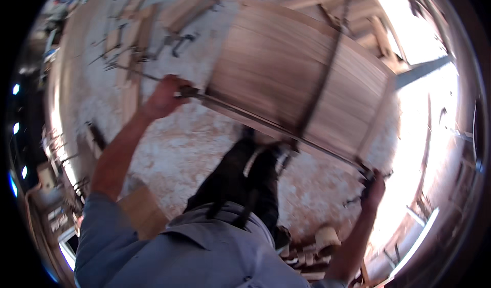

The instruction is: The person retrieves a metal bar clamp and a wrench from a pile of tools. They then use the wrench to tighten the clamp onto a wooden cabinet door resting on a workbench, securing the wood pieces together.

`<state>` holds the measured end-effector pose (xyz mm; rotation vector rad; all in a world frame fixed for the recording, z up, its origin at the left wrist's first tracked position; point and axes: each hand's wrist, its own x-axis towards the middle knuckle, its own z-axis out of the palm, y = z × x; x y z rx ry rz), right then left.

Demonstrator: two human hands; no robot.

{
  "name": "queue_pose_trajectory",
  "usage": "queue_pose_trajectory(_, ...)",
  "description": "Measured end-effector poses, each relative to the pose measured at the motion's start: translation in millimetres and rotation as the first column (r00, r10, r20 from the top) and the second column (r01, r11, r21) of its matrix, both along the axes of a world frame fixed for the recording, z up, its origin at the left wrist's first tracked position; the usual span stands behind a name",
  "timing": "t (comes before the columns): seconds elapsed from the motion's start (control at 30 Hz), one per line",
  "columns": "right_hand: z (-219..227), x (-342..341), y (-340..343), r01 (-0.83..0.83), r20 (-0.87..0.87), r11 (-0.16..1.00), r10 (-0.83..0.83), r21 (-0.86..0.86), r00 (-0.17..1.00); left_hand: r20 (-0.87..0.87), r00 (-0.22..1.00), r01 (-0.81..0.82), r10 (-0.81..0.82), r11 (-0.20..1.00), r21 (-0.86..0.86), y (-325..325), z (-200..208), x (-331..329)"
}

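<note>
Arms (120, 157) spread wide; left hand (164, 98) grips a bar clamp (250, 115) at left; right hand (374, 191) clasps its right end beside the wooden panel (276, 68).

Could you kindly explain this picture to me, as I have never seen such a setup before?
There is no machine here: a person works with two bare hands. The single picture comes from a wide camera on their head, looking down, so straight edges bend near the rim. The left hand grips one end of a long bar along the near edge of a wooden panel; the right hand is at its other end, too blurred to judge. Wood pieces lie on the pale floor.
</note>
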<state>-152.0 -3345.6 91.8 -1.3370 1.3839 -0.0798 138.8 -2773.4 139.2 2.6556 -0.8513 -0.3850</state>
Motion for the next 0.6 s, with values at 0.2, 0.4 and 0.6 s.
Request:
queue_pose_trajectory(0.2,3,16,2,0.004,0.067,0.99,-0.013,0.142,0.998,-0.122,0.99,-0.058,0.066,0.996,0.072,4,14,4)
queue_pose_trajectory(0.4,8,8,-8,0.028,-0.07,0.971,-0.012,0.236,0.997,-0.116,0.992,0.032,-0.041,0.996,-0.08,19,1,7)
queue_pose_trajectory(0.6,11,26,-4,-0.022,-0.077,0.983,0.036,0.18,0.996,-0.135,0.99,-0.037,0.032,0.999,-0.036,21,-5,5)
